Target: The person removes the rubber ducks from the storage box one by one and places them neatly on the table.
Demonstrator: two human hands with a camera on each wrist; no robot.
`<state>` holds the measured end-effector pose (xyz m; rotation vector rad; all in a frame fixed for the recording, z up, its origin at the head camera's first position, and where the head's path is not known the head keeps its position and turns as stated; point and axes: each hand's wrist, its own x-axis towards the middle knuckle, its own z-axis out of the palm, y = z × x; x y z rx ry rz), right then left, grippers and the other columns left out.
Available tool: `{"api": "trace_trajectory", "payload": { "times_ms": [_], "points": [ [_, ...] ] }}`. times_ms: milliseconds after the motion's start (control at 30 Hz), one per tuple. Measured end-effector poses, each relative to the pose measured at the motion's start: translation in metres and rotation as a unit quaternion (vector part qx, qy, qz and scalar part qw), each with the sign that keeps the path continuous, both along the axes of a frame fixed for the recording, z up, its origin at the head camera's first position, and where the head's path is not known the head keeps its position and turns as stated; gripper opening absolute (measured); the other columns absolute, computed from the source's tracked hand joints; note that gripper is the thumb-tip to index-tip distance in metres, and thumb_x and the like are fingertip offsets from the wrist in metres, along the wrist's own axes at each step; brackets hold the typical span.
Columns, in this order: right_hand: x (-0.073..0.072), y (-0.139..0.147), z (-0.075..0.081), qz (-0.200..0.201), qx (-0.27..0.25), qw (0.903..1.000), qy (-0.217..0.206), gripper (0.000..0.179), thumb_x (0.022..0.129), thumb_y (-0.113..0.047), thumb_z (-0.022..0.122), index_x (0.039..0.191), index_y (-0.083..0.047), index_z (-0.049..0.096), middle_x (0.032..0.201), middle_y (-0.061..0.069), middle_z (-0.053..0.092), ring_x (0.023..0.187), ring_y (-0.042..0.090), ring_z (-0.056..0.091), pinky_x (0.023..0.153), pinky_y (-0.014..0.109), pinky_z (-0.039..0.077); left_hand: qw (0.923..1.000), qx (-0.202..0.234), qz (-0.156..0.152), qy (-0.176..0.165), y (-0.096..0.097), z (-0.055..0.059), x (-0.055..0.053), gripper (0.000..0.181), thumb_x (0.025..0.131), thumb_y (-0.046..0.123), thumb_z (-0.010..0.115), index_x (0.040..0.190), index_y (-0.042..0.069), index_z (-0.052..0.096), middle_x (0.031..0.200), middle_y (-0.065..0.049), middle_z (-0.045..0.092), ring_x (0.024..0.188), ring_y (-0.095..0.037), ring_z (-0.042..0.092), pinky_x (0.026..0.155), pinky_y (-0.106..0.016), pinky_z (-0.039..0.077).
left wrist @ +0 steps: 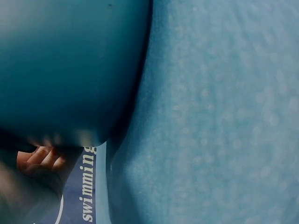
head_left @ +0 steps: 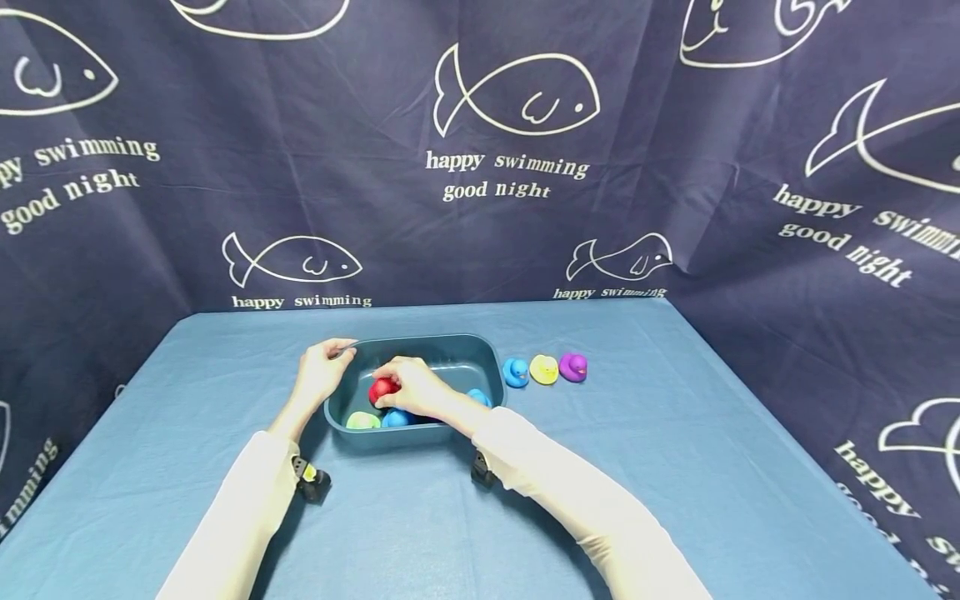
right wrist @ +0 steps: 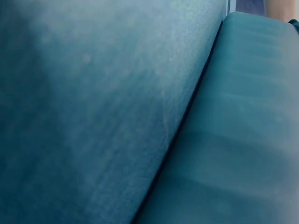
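Observation:
In the head view, a dark teal bin (head_left: 450, 343) stands on the table. My left hand (head_left: 318, 371) grips its rim at the far left corner; in the left wrist view the fingers (left wrist: 49, 158) curl at the bin wall (left wrist: 70, 70). Reaching over the near wall, my right hand (head_left: 416, 387) pinches a red rubber duck (head_left: 381, 389) inside the bin, partly covered by the fingers. Near it lie a light green duck (head_left: 363, 420), a blue duck (head_left: 396, 418) and another blue one (head_left: 478, 397) by the right end. The right wrist view shows only the bin's outer wall (right wrist: 233, 121) and cloth.
Right of the bin, a blue duck (head_left: 516, 372), a yellow duck (head_left: 544, 369) and a purple duck (head_left: 573, 367) sit in a row. A blue cloth (head_left: 637, 483) covers the table. Dark curtains (head_left: 405, 192) with fish prints hang behind and at both sides.

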<state>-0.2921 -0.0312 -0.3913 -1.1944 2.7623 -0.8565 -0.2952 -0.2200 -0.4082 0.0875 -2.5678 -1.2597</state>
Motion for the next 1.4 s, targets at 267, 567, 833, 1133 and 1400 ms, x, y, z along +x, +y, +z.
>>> {"api": "trace_trajectory", "payload": {
  "times_ms": [267,567,833,1133,1400],
  "points": [
    [0.001,0.001,0.002,-0.011,-0.02,0.9993,-0.028,0.037,0.076,-0.017,0.078,0.109,-0.007,0.069,0.101,0.008,0.064,0.09,0.019,0.061,0.078,0.019,0.046,1.0,0.002,-0.005,0.0,-0.001,0.0,0.0,0.028,0.092,0.015,0.055,0.115,0.001,0.065,0.112,-0.021,0.065,0.105,-0.032,0.061,0.086,-0.042,0.046],
    [0.0,0.004,0.007,-0.035,-0.044,0.9952,-0.08,0.038,0.076,-0.017,0.078,0.111,-0.007,0.067,0.103,0.007,0.069,0.09,0.017,0.064,0.081,0.022,0.048,1.0,0.005,-0.006,0.002,-0.001,-0.002,-0.002,0.029,0.094,0.018,0.054,0.116,0.001,0.063,0.112,-0.021,0.065,0.104,-0.032,0.06,0.085,-0.039,0.045],
    [0.002,0.01,0.014,-0.011,-0.081,0.9956,-0.047,0.036,0.078,-0.016,0.076,0.111,-0.005,0.067,0.103,0.008,0.07,0.093,0.019,0.066,0.084,0.022,0.049,0.9999,0.01,-0.003,-0.004,0.0,-0.001,-0.001,0.029,0.094,0.02,0.054,0.114,0.0,0.062,0.107,-0.022,0.066,0.096,-0.03,0.06,0.077,-0.031,0.043],
    [0.005,0.022,0.023,0.032,-0.12,0.992,-0.024,0.039,0.077,-0.011,0.076,0.113,0.0,0.066,0.105,0.012,0.07,0.094,0.022,0.066,0.086,0.026,0.051,1.0,0.003,-0.001,0.005,-0.002,-0.004,-0.001,0.029,0.094,0.019,0.054,0.113,-0.001,0.063,0.106,-0.022,0.067,0.096,-0.031,0.061,0.079,-0.033,0.044],
    [0.006,0.034,0.025,0.041,-0.139,0.9893,-0.018,0.036,0.076,-0.013,0.077,0.11,-0.003,0.067,0.101,0.011,0.067,0.091,0.022,0.066,0.084,0.028,0.052,1.0,0.003,0.0,0.007,-0.002,-0.006,-0.003,0.029,0.094,0.019,0.054,0.113,-0.001,0.063,0.105,-0.021,0.067,0.095,-0.031,0.062,0.079,-0.034,0.046]
  ]
}}
